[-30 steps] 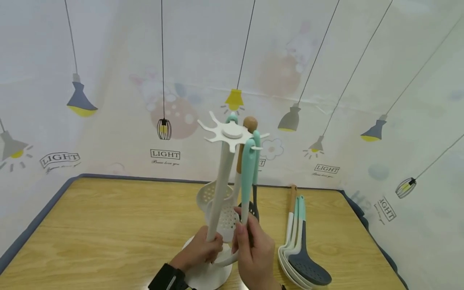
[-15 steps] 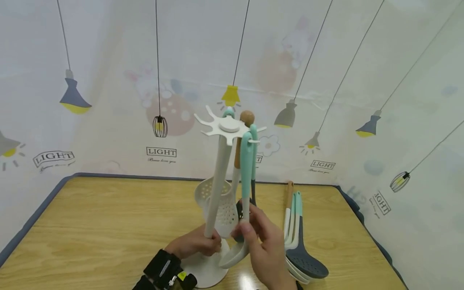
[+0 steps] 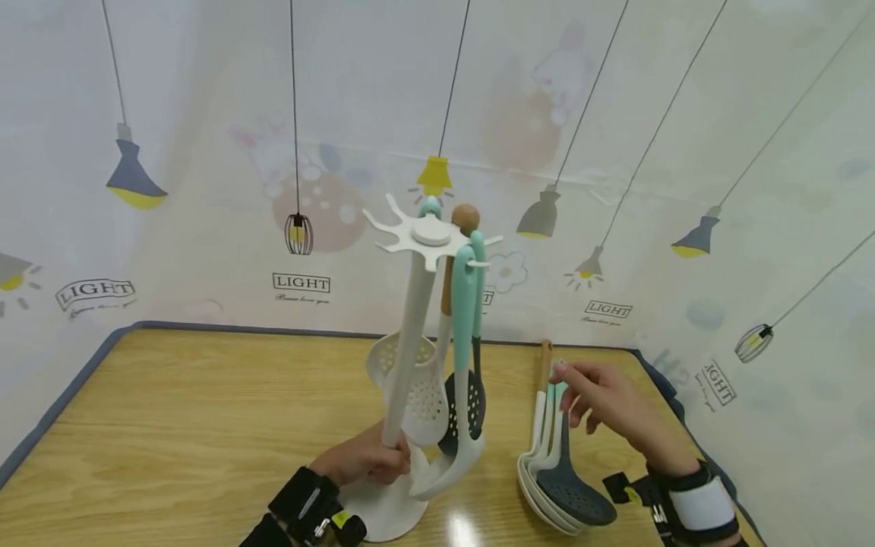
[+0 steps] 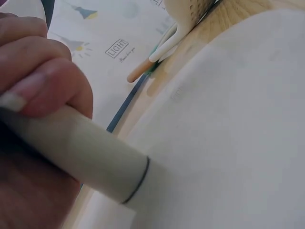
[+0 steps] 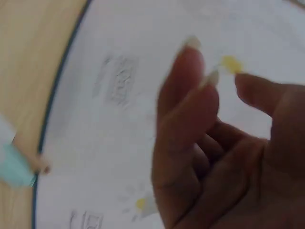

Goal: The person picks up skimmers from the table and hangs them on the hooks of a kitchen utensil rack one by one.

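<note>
My left hand [image 3: 372, 456] grips the lower post of a white utensil stand [image 3: 409, 349]; the left wrist view shows its fingers wrapped round the post [image 4: 90, 152] just above the round base [image 4: 228, 124]. From the stand's hooked top hang a ladle [image 3: 465, 342] with a mint handle, white slotted utensils [image 3: 425, 406] and a dark slotted utensil [image 3: 481, 403]. Over the handles of a pile of utensils at the right, my right hand [image 3: 608, 399] hovers with loosely bent fingers. In the right wrist view thumb and fingers are apart, with nothing between them.
The pile on the wooden table [image 3: 225, 425] holds a dark slotted turner [image 3: 574, 494] on top of several nested white ladles [image 3: 536, 494], handles toward the back edge. A cloth [image 3: 205, 152] printed with lamps rises behind the table and at the right.
My right hand has let go of the mint-handled ladle, which now hangs on the stand, and has moved right to above the utensil pile. My left hand stays on the post.
</note>
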### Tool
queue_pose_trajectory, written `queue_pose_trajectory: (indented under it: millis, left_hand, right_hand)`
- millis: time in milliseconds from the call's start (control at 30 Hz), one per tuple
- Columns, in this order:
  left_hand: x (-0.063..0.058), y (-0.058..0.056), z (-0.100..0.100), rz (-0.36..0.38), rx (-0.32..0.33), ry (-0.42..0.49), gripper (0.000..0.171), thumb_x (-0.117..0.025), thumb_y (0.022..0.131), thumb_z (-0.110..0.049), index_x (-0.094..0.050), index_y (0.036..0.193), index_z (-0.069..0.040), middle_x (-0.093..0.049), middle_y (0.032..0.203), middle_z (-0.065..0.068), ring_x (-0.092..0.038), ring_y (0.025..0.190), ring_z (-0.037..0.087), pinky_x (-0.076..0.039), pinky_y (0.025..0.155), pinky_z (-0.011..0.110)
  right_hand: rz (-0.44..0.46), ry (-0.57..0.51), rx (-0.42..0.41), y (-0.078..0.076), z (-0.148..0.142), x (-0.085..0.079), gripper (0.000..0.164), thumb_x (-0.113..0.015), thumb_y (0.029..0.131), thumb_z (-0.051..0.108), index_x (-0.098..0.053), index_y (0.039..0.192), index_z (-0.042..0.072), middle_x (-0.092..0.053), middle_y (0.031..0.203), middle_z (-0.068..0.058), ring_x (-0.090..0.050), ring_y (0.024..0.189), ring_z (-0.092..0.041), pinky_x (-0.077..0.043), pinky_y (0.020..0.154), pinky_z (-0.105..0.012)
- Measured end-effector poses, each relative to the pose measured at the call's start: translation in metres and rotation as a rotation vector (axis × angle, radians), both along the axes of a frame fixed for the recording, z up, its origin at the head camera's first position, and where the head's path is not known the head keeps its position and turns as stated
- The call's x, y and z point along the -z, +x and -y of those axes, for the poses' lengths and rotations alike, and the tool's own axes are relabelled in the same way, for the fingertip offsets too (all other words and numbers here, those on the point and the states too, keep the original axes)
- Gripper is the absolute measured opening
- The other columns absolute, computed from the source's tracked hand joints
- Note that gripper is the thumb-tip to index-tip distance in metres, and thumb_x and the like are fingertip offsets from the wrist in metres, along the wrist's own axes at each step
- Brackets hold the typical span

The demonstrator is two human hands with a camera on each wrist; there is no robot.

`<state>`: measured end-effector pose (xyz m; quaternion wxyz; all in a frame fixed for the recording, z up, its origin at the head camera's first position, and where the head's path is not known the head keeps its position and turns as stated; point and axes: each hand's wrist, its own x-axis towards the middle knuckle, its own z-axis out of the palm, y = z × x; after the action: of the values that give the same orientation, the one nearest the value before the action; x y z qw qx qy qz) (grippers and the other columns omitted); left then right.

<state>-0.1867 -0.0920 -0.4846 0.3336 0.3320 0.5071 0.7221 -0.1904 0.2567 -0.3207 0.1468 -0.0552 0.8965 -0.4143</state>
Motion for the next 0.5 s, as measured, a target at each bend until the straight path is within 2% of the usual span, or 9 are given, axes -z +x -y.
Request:
queue_pose_trajectory:
  millis: [100,267,333,500]
  left_hand:
    - [0.000,0.000,-0.001,-0.006,-0.009,0.003,0.029,-0.053,0.084,-0.004,-0.034,0.072,0.015,-0.045,0.056,-0.019,-0.036,0.049,-0.001,-0.026,0.046,0.022]
    - [0.001,0.003,-0.003,-0.010,-0.054,0.005,0.034,-0.052,0.087,-0.003,-0.029,0.071,0.017,-0.043,0.057,-0.018,-0.035,0.050,0.001,-0.025,0.047,0.023]
    - [0.001,0.005,-0.004,-0.008,-0.081,0.011,0.036,-0.053,0.088,-0.003,-0.030,0.071,0.019,-0.043,0.057,-0.018,-0.035,0.049,0.000,-0.025,0.047,0.022]
    - [0.001,0.010,-0.006,-0.047,-0.167,0.012,0.036,-0.054,0.090,-0.002,-0.034,0.072,0.022,-0.044,0.057,-0.019,-0.037,0.048,-0.003,-0.029,0.046,0.018]
  right_hand:
    - [0.090,0.163,-0.026,-0.021,-0.020,0.017,0.053,-0.050,0.104,0.049,-0.068,0.114,0.000,-0.068,0.084,-0.012,-0.067,0.063,-0.021,-0.054,0.054,-0.035]
    - [0.182,0.388,0.018,-0.037,-0.038,0.043,0.049,-0.056,0.101,0.043,-0.072,0.103,-0.003,-0.072,0.080,-0.013,-0.067,0.060,-0.018,-0.055,0.054,-0.033]
    - [0.211,0.420,0.030,-0.040,-0.041,0.048,0.051,-0.055,0.102,0.044,-0.071,0.104,-0.005,-0.072,0.081,-0.013,-0.068,0.061,-0.018,-0.056,0.055,-0.033]
    - [0.284,0.398,0.041,-0.046,-0.046,0.059,0.064,-0.052,0.101,0.052,-0.066,0.112,-0.010,-0.074,0.085,-0.014,-0.071,0.065,-0.020,-0.058,0.060,-0.036]
